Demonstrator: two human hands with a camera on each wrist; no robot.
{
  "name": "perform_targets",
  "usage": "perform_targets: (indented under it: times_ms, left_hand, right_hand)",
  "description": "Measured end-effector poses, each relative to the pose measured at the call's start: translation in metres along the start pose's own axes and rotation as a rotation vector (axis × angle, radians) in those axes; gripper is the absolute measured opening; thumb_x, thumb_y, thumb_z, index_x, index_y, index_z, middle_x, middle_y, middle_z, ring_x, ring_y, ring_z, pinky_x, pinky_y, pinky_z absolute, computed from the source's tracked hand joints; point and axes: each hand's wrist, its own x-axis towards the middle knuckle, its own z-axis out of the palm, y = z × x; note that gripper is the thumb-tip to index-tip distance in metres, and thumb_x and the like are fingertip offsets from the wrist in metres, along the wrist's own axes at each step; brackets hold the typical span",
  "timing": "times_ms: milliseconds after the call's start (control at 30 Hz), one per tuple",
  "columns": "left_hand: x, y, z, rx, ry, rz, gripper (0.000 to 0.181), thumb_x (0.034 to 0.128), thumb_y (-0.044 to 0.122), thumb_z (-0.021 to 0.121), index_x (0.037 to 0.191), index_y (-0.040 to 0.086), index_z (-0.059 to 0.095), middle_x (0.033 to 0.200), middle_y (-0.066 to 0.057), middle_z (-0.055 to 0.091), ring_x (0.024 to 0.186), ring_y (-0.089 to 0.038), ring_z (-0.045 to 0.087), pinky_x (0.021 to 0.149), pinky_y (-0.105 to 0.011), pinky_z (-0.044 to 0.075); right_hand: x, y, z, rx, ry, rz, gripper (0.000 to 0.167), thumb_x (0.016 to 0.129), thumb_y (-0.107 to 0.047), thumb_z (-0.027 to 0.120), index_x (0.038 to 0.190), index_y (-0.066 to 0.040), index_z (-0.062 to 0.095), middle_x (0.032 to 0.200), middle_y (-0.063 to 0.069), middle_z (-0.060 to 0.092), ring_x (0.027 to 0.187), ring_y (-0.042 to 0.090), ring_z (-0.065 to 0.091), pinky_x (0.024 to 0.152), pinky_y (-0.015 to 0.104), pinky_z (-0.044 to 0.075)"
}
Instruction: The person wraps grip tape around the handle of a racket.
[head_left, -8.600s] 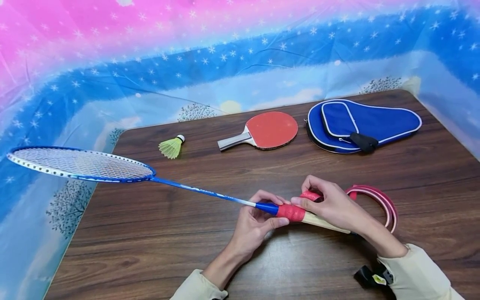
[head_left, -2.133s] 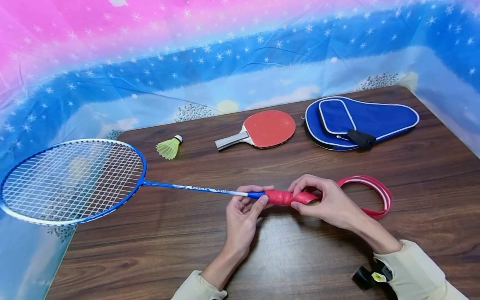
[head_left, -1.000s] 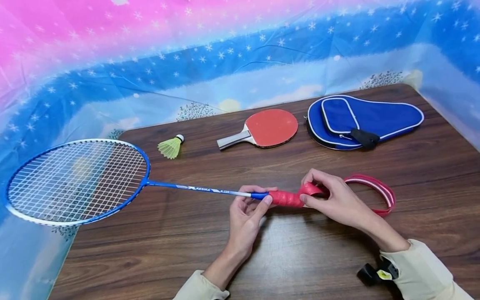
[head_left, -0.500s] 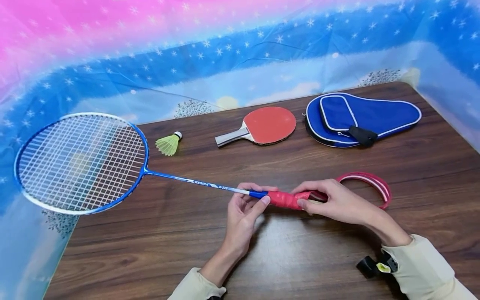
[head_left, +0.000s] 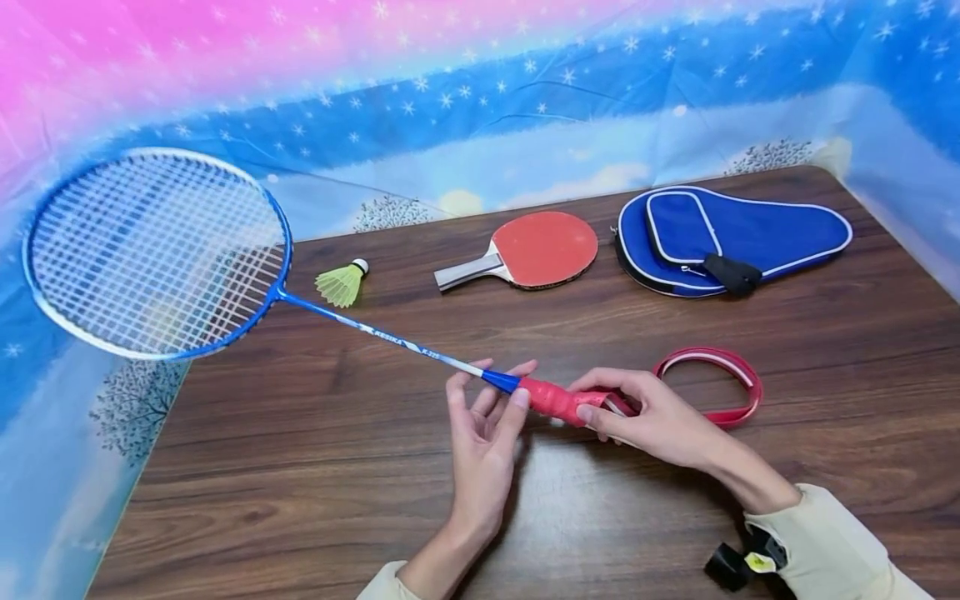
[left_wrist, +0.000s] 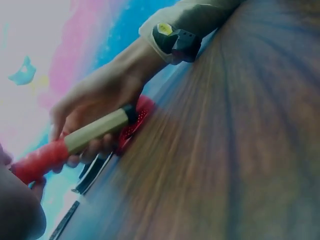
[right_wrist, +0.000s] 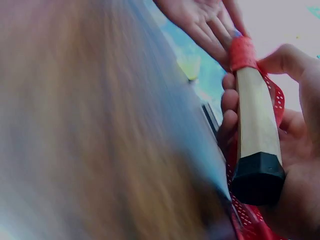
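A blue and white badminton racket [head_left: 405, 344] is held above the table, its strung head raised at the left. Red perforated grip tape [head_left: 551, 400] is wound round the front of its handle. Towards the black butt cap [right_wrist: 257, 182] the pale wood [right_wrist: 257, 112] is bare. My left hand [head_left: 483, 458] holds the racket where cone meets tape, thumb in front, fingers extended behind the shaft. My right hand [head_left: 660, 421] curls round the handle, its thumb and forefinger pinching the tape where it leaves the winding. The loose tape trails behind that hand in a loop [head_left: 752, 396] on the table.
At the back of the wood-grain table [head_left: 300, 475] lie a yellow shuttlecock [head_left: 343, 283], a red table tennis bat [head_left: 545, 248] and a blue bat case [head_left: 780, 237] with a black strap. A patterned cloth [head_left: 465, 108] hangs behind the table.
Over eight seconds the winding has covered more of the handle. In the last second the racket head rose and the racket tilted; my left fingers spread, and the tape loop shifted slightly left.
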Motion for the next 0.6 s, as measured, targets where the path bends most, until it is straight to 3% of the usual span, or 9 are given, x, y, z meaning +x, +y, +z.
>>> perform_targets:
  times_ms: [167,267,467,600]
  left_hand:
    - [-0.005,0.000,0.003,0.122,-0.019,-0.011,0.076,0.0907,0.001,0.069,0.147,0.018,0.020,0.113,-0.020,0.066,0.094,-0.039,0.067,0.081,-0.037,0.057]
    - [-0.007,0.000,0.003,0.159,-0.015,-0.001,0.080,0.0886,0.002,0.072,0.147,0.021,0.020,0.108,-0.016,0.068,0.089,-0.037,0.068,0.079,-0.037,0.058]
    - [-0.010,-0.002,0.005,0.131,-0.021,0.024,0.078,0.0896,0.001,0.070,0.146,0.016,0.018,0.109,-0.023,0.066,0.095,-0.037,0.067,0.079,-0.042,0.058]
    - [-0.010,-0.003,0.006,0.078,-0.021,-0.005,0.077,0.0910,-0.001,0.067,0.145,0.016,0.015,0.112,-0.029,0.063,0.092,-0.039,0.069,0.076,-0.041,0.059]
  right_hand:
    - [0.002,0.000,0.008,0.002,0.006,-0.025,0.023,0.097,-0.021,0.064,0.120,-0.024,0.064,0.098,0.003,0.065,0.086,0.022,0.060,0.070,0.030,0.051]
    - [0.001,-0.001,0.007,-0.090,0.017,-0.046,0.024,0.095,-0.025,0.067,0.119,-0.029,0.064,0.106,-0.004,0.064,0.095,0.018,0.058,0.076,0.030,0.050]
    - [0.001,-0.004,-0.001,-0.349,0.105,-0.095,0.025,0.084,-0.037,0.078,0.101,-0.034,0.059,0.097,-0.011,0.057,0.086,0.009,0.055,0.068,0.028,0.048]
    - [0.000,-0.006,-0.002,-0.339,0.112,-0.098,0.027,0.084,-0.036,0.079,0.094,-0.032,0.054,0.091,-0.009,0.054,0.081,0.011,0.055,0.063,0.029,0.046]
